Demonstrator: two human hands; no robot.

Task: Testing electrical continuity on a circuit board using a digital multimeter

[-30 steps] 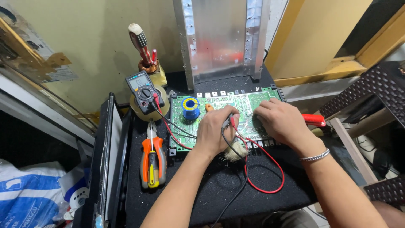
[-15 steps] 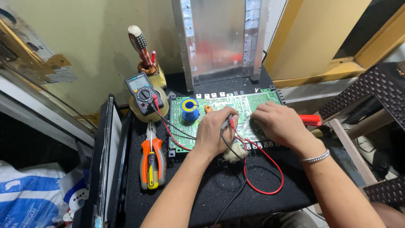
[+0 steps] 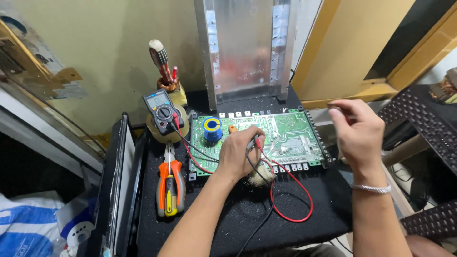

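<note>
Left hand (image 3: 236,154): curled over the board's near edge, fingers pinching the probes, tips pressed to the board.
Probes (image 3: 254,141): red and black, held together in the left hand, slanting down onto the board at its centre.
Right hand (image 3: 359,131): raised above the board's 3 o'clock end, touching nothing on the surface; fingers bent inward, thumb and forefinger close together; whether anything thin sits between them cannot be told.
Bracelet (image 3: 371,188): silver, round the right wrist.
Board (image 3: 290,135): green circuit board, flat on the surface, centre of view, long side running 9 to 3 o'clock.
Coil (image 3: 212,129): blue ring with yellow core, on the board's 9 o'clock end.
Leads (image 3: 293,190): red one looping out toward 5 o'clock of the board, black one trailing to 6 o'clock; both run back toward the meter.
Meter (image 3: 162,112): at 10 o'clock of the board, propped on a tape roll, dial facing up.
Pliers (image 3: 170,183): orange-handled, at 8 o'clock of the board, jaws pointing to 12 o'clock.
Screwdriver (image 3: 161,62): upright behind the meter, at 11 o'clock.
Metal panel (image 3: 245,47): standing at 12 o'clock of the board.
Surface (image 3: 238,214): black, speckled mat.
</note>
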